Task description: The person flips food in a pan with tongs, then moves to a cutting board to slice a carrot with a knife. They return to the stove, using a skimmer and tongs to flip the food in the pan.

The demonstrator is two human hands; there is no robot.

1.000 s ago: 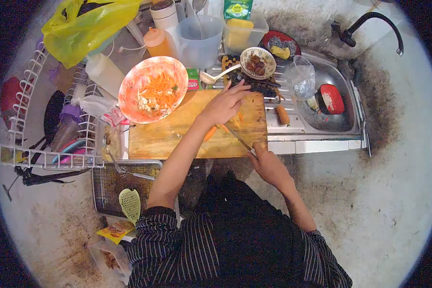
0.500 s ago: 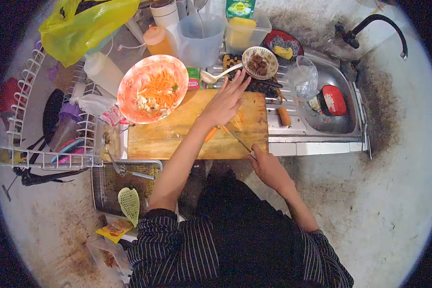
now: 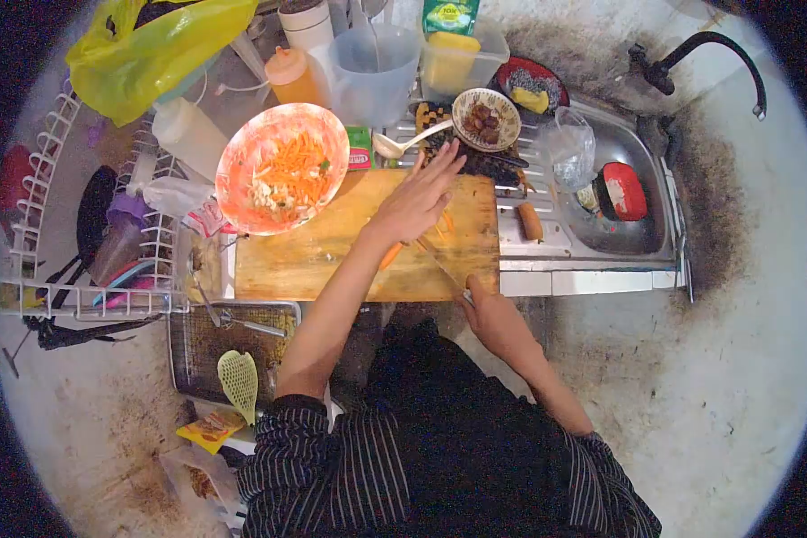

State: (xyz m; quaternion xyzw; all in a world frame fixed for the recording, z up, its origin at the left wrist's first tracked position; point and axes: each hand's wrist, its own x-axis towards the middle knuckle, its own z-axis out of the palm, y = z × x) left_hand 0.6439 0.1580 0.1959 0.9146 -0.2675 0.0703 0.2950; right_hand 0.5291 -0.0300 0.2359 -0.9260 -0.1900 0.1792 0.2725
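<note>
My right hand (image 3: 495, 316) is closed round the handle of a knife (image 3: 444, 267) near the front edge of the wooden cutting board (image 3: 314, 260). The blade slants up and left, its far end hidden under my left hand (image 3: 417, 199). That hand lies over the board with fingers stretched out. Beneath and beside it show orange carrot pieces (image 3: 390, 256); the rest is covered. At the board's left back corner stands a pink-orange bowl (image 3: 233, 179) with carrot strips and pale shreds. A carrot end (image 3: 530, 221) lies on the drainboard to the right.
Behind the board are a ladle (image 3: 394, 147), a small patterned bowl (image 3: 508, 134) of brown pieces and a clear bucket (image 3: 372, 90). The sink (image 3: 655, 229) with a black faucet (image 3: 717, 40) is at right. A white dish rack (image 3: 49, 170) stands left, above a metal tray (image 3: 184, 359).
The right hand and knife handle have shifted slightly left and down. The left hand stays nearly in place, its fingers still stretched out.
</note>
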